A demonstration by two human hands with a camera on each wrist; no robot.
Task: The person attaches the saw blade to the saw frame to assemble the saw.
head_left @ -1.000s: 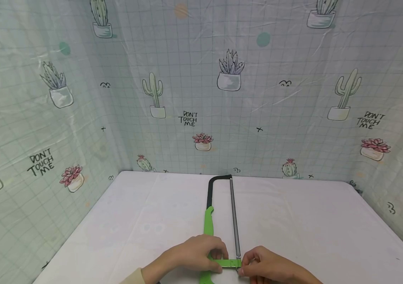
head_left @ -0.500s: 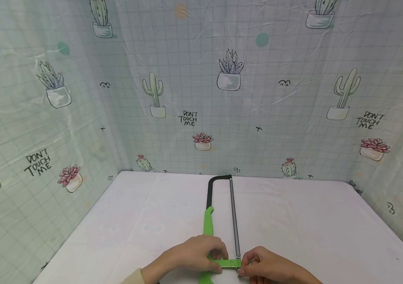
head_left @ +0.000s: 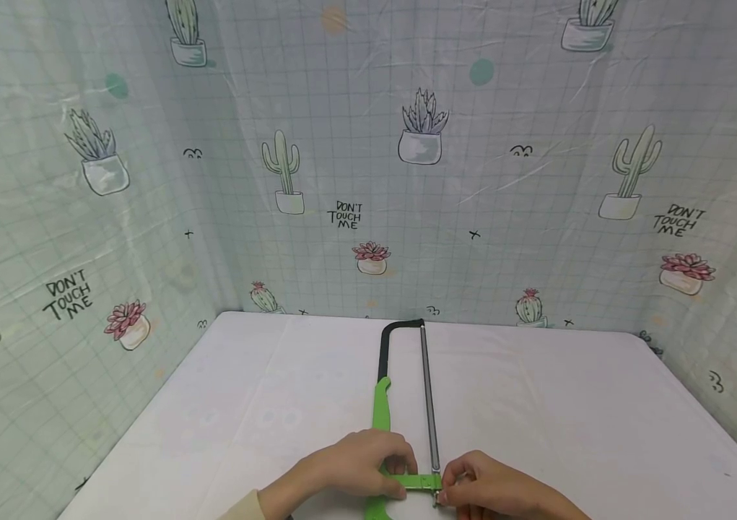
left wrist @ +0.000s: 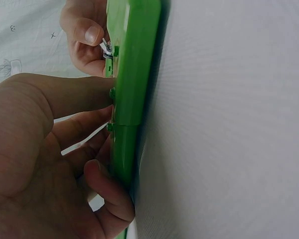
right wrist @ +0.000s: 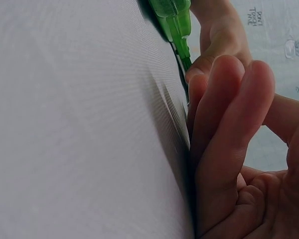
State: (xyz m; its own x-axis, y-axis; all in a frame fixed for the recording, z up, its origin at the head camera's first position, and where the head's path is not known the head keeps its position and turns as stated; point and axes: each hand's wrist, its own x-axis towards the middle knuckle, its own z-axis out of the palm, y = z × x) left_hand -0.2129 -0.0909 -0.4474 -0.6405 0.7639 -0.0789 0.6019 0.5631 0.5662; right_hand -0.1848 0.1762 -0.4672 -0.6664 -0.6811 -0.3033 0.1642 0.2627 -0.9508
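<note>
A hacksaw (head_left: 381,412) with a green handle and a black front frame lies flat on the white table, its grey blade (head_left: 429,404) on the right side. My left hand (head_left: 363,462) grips the green frame near the handle, fingers and thumb bent round it. At the blade's near end, a small metal wing nut (head_left: 436,498) sticks out of the green crosspiece (head_left: 416,482). My right hand (head_left: 494,485) pinches this wing nut between thumb and forefinger. In the left wrist view the nut (left wrist: 108,48) and its threads show beside the right fingertips. The right wrist view hides the pinch.
The white tabletop (head_left: 569,412) spreads on both sides of the saw. Behind and beside it hangs a pale gridded cloth (head_left: 368,180) printed with cactus pots. The black end of the saw lies close to the table's far edge.
The wing nut looks turned a little between the right fingertips. The left hand and the hacksaw have stayed in place.
</note>
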